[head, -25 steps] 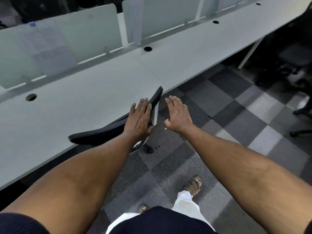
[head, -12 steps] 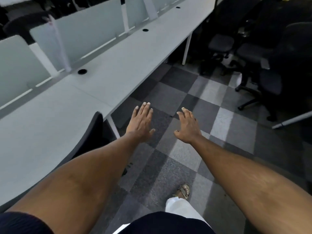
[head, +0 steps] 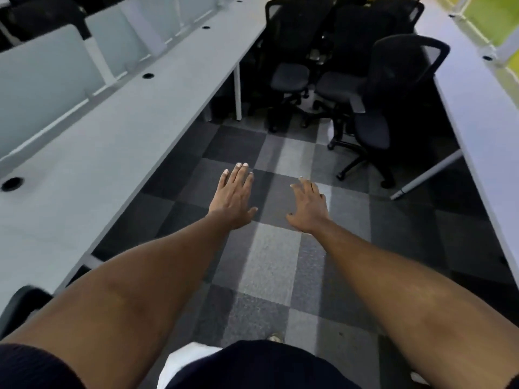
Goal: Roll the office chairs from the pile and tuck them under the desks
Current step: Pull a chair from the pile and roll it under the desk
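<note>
Both arms reach forward over the aisle. My left hand [head: 234, 196] and my right hand [head: 309, 204] hover palm down with straight fingers, holding nothing. A pile of black office chairs [head: 331, 66] is crowded at the far end of the aisle, well beyond my hands. The nearest of them [head: 393, 99] stands by the right desk, its back towards me. The back of a tucked chair [head: 16, 307] shows at the lower left, against the edge of the long white desk [head: 112, 141].
Frosted divider panels [head: 42, 80] run along the left desk's far side, with cable holes [head: 11, 183] in its top. Another white desk [head: 483, 130] lines the right side, with a slanted leg [head: 427, 175]. Grey checkered carpet [head: 269, 262] runs between them.
My left hand has come off the tucked chair's back. The view has swung right along the aisle, so that chair has slid to the lower left and the chair pile has come into view.
</note>
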Demonstrator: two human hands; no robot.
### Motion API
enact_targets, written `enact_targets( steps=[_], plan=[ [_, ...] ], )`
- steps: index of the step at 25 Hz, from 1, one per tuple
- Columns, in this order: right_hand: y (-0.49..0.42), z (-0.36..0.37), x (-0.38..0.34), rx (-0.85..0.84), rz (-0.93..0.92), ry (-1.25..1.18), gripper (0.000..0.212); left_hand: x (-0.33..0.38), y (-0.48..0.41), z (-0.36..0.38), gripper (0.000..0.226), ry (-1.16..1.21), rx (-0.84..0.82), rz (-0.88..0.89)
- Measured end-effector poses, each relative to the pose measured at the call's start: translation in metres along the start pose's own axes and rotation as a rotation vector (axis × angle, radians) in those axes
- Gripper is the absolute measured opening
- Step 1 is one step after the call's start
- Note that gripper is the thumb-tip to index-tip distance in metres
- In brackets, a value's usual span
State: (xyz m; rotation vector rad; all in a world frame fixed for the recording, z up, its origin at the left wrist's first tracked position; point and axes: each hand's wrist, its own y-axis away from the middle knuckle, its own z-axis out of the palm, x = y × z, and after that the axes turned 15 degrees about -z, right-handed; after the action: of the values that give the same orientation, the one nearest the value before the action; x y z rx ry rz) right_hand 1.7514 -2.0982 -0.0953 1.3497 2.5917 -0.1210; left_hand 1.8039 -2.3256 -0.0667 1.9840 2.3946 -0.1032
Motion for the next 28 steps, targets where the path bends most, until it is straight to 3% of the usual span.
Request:
enact_targets(
  steps=[12,22,28],
  plan=[
    [-0.085,-0.048,0.183,0.054,0.209,0.006,0.089,0.143,-0.208,0.013,0.1,0.023,0.004,0.211],
    [-0.306,-0.108,0.339,0.112,0.364,-0.099,0.093,0.2,-0.494,0.01,0.102,0.022,-0.024,0.302],
    [-0.39,-0.128,0.413,0.144,0.333,-0.075,0.094,0.251,-0.619,0.0,0.104,-0.009,-0.004,0.362]
  ],
)
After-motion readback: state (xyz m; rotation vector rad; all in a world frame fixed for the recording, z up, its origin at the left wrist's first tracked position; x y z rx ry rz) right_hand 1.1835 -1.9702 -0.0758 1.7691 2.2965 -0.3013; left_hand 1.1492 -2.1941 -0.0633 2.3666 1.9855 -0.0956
